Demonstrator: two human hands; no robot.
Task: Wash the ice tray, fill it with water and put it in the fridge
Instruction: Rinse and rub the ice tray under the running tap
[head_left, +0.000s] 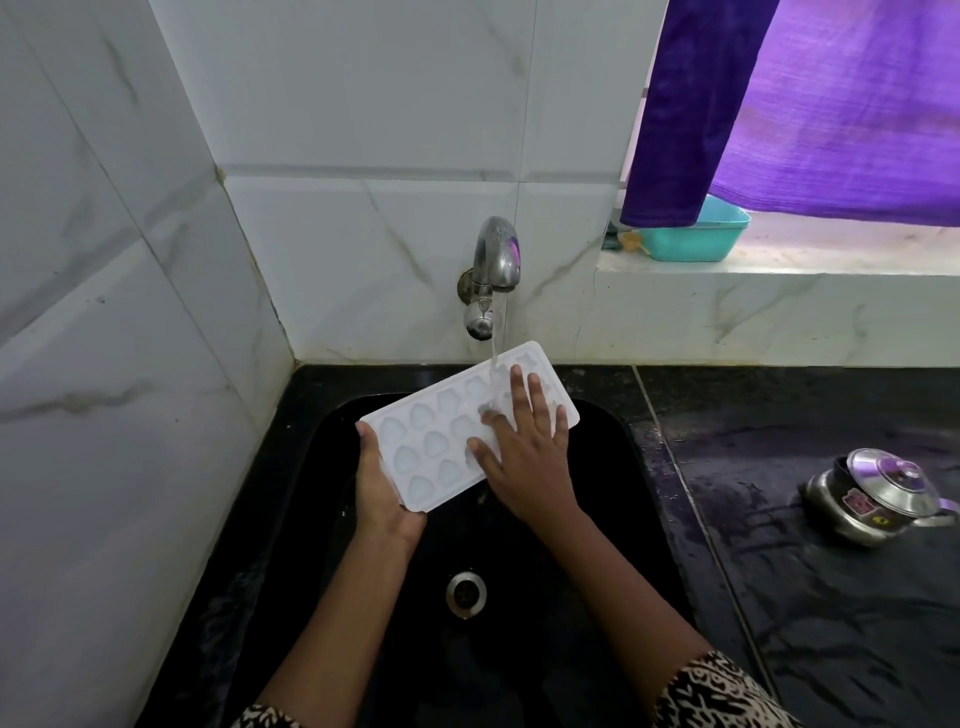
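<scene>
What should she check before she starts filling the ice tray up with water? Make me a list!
1. Steel wall tap running: ok, water falls on the tray.
2. White plastic ice tray held firmly: ok, left hand grips its near end.
3. Tray level: not ok, it is tilted.
4. Right hand off the pockets: not ok, it lies flat on them.
5. Tray over the black sink: ok.
6. Pockets clean: cannot tell.
</scene>
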